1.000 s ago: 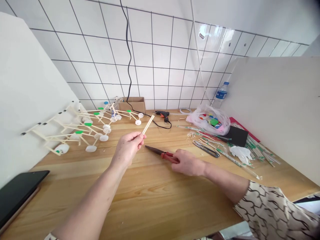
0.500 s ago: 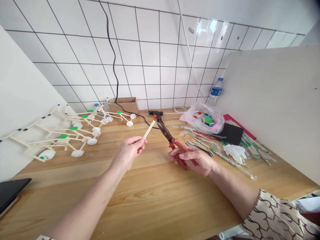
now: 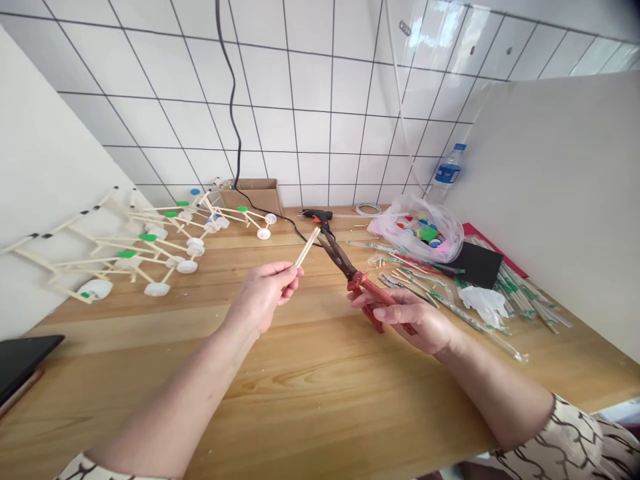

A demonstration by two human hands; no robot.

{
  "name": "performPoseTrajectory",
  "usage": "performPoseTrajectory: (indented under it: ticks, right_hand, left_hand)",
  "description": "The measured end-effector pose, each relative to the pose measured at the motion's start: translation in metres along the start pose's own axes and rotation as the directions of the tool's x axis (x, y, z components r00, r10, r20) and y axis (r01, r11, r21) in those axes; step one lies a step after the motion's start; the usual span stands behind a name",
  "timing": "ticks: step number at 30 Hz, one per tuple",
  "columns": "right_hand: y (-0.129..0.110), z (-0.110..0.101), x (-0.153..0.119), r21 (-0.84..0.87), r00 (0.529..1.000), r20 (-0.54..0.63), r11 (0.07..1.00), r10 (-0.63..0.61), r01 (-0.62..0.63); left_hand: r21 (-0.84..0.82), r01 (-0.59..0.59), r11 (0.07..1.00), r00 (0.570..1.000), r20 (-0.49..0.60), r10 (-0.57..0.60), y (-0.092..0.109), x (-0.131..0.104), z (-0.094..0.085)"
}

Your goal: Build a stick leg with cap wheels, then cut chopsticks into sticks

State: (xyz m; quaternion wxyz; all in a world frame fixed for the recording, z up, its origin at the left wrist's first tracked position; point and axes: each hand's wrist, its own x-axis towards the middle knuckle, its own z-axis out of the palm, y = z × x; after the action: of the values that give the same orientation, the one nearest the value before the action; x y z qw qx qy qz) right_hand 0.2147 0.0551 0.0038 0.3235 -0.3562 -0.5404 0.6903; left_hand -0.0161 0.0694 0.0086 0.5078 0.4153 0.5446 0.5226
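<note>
Two short wooden sticks (image 3: 307,247) are pinched side by side in my left hand (image 3: 267,293), their ends pointing up and away from me. My right hand (image 3: 410,315) grips the red handles of a pair of long-bladed scissors or snips (image 3: 356,275). Their dark blades point toward the upper left and come close to the stick tips; I cannot tell whether they touch. Behind the blades lies a black glue gun (image 3: 318,215) with an orange trigger.
Stick-built models (image 3: 145,250) with white wheels and green caps stand at left. A cardboard box (image 3: 257,197) sits by the tiled wall. To the right are a plastic bag (image 3: 417,230) of bottle caps, a water bottle (image 3: 449,172), wrapped sticks, black card (image 3: 477,263) and a dark tablet (image 3: 25,363) far left.
The view has shifted slightly down and left, so most things appear a little elsewhere. Both hands keep their holds on the sticks and the cutting tool.
</note>
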Motion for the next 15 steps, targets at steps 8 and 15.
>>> performPoseTrajectory:
  ticks: [8,15]
  right_hand:
    - [-0.002,0.002,-0.002,-0.124,0.999,0.037,0.992,0.013,-0.008]
    - [0.003,0.001,-0.008,-0.254,0.994,0.108,0.967,0.006,0.022]
  left_hand:
    - [0.037,0.012,0.999,0.996,0.083,-0.015,0.011,-0.014,0.006]
    - [0.173,-0.031,0.984,0.986,0.169,0.001,0.004,-0.015,0.009]
